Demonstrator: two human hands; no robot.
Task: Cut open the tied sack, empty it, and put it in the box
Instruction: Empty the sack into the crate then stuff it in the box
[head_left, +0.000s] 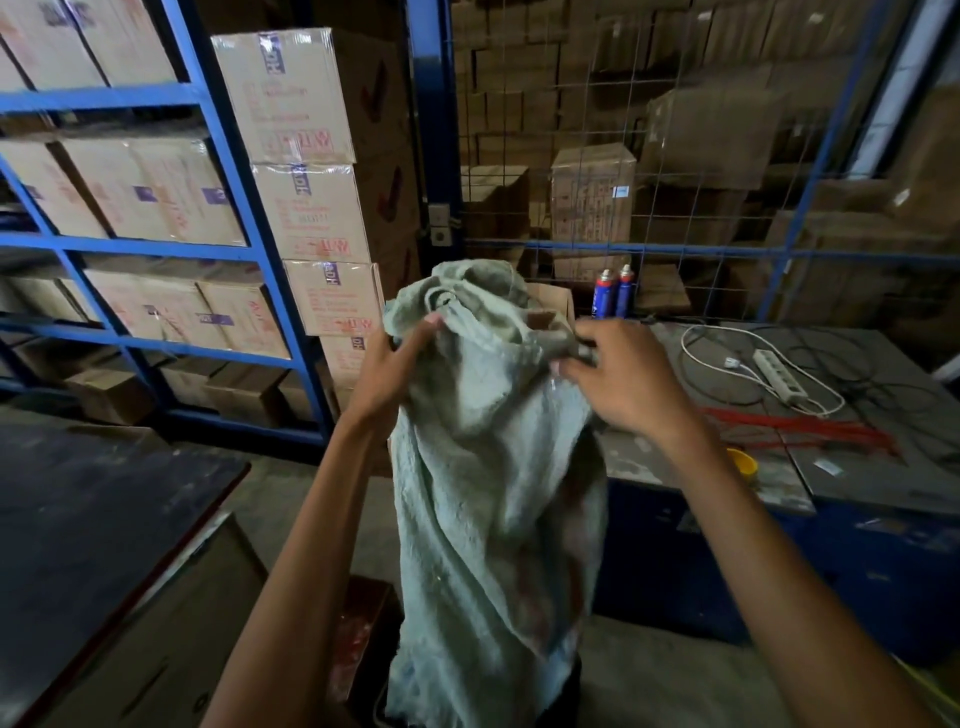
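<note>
Pale green woven fabric sack (483, 467), limp, stained brown, hangs upright between both grips. Left hand (400, 364) pinches its bunched top edge; right hand (623, 384) clutches opposite edge.

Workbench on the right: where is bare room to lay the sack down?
Free: the near-left part of the workbench, between the right hand and the yellow lid. Crowded: the far side, with power strip, cables, red ties and spray cans.
</note>
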